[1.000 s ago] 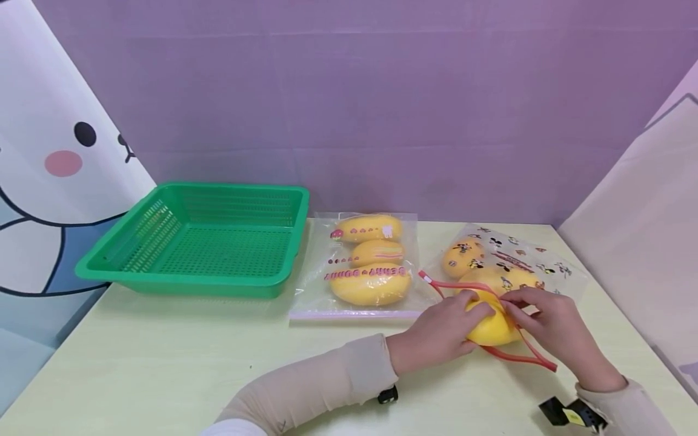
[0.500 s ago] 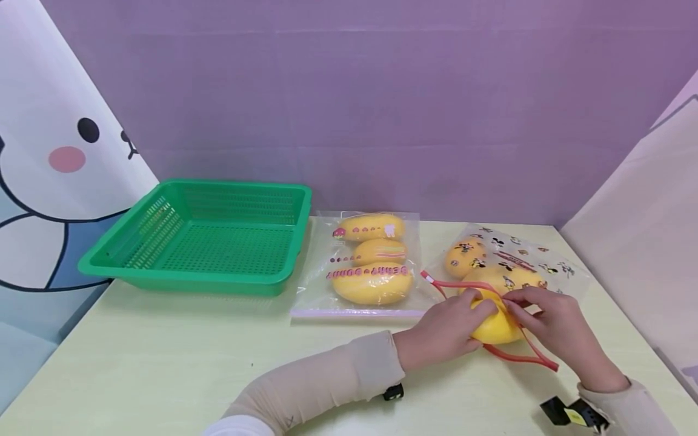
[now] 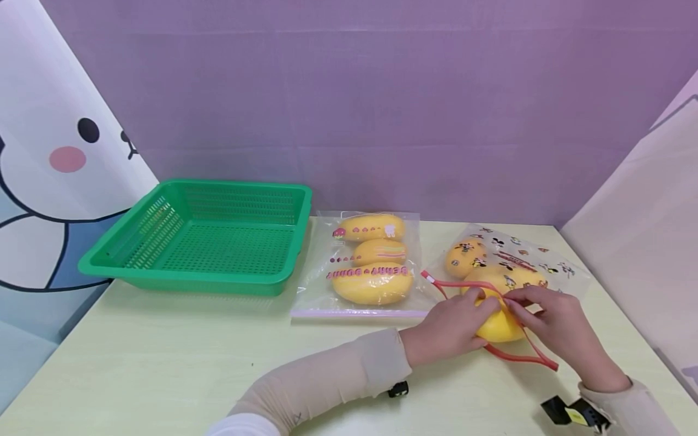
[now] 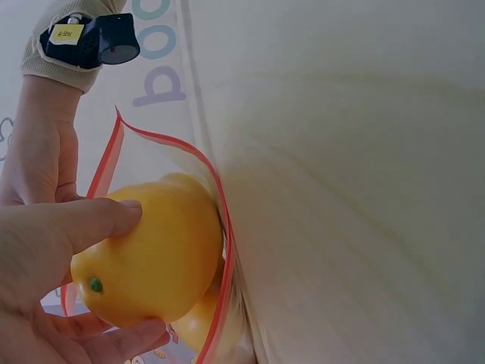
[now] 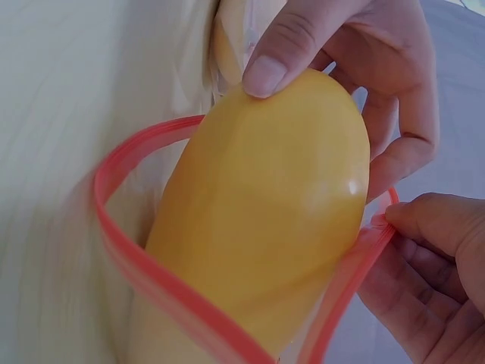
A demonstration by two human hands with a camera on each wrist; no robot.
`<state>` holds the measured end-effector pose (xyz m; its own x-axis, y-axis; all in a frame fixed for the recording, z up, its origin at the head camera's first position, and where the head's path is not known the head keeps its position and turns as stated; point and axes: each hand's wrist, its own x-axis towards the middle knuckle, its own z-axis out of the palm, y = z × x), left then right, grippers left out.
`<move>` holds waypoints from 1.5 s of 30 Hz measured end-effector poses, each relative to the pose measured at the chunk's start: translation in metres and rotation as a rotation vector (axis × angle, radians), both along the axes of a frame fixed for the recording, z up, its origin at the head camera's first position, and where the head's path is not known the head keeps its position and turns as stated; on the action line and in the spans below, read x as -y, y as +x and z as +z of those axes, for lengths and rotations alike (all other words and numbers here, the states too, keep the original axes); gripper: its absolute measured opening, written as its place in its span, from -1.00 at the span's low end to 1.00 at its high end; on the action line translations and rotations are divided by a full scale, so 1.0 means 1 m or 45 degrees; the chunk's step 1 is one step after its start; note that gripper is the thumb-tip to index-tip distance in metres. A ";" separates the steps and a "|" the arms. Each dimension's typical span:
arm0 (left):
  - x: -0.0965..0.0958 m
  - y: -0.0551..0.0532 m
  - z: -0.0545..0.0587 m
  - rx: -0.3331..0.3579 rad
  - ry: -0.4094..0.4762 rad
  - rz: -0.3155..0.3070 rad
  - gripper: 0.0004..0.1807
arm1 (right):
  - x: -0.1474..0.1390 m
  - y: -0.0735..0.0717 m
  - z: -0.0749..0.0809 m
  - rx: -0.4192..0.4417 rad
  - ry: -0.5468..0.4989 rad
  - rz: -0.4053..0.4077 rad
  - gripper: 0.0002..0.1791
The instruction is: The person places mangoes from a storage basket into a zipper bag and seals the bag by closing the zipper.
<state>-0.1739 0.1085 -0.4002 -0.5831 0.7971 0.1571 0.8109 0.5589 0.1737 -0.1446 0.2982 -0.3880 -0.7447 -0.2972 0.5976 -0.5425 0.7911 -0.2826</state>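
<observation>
A yellow mango [image 3: 500, 327], with a small green stem spot in the left wrist view, is held by my left hand [image 3: 455, 324]. Its thumb [image 4: 114, 218] lies on top and its fingers curl beneath. The mango sits partly inside the mouth of a clear zip bag [image 3: 561, 269] printed with small cartoon figures. My right hand [image 3: 561, 321] pinches the bag's red zip edge [image 5: 356, 265], which bows open around the mango. Deeper in this bag lie more mangoes, including a round one [image 3: 465, 257] at the back.
Left of the hands, a second clear zip bag [image 3: 311, 290] with a pale purple edge lies flat, holding three mangoes [image 3: 372, 284]. A green perforated basket [image 3: 180, 281] stands at the table's back left. A purple cloth [image 3: 349, 109] hangs behind the table [image 3: 163, 363].
My left hand has slid slightly to the right, moving the mango a little further into the bag's mouth. The right hand keeps its pinch on the red edge.
</observation>
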 end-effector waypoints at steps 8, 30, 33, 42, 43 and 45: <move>-0.008 -0.001 -0.001 -0.035 -0.056 0.012 -0.36 | 0.001 0.001 0.001 0.009 -0.008 -0.002 -0.65; -0.024 0.001 -0.001 -0.011 -0.246 0.167 -0.26 | -0.002 0.000 0.001 -0.006 -0.027 -0.024 -0.66; -0.025 -0.001 -0.002 -0.002 -0.246 0.172 -0.27 | -0.002 0.000 0.001 -0.005 -0.024 -0.021 -0.66; -0.029 -0.005 -0.002 0.017 -0.239 0.177 -0.29 | -0.001 0.000 0.002 -0.007 -0.024 -0.018 -0.66; -0.029 -0.005 -0.002 0.025 -0.238 0.181 -0.30 | -0.001 0.000 0.002 -0.006 -0.026 -0.016 -0.66; -0.030 -0.006 -0.002 0.042 -0.237 0.193 -0.30 | -0.001 0.000 0.002 -0.003 -0.030 -0.012 -0.66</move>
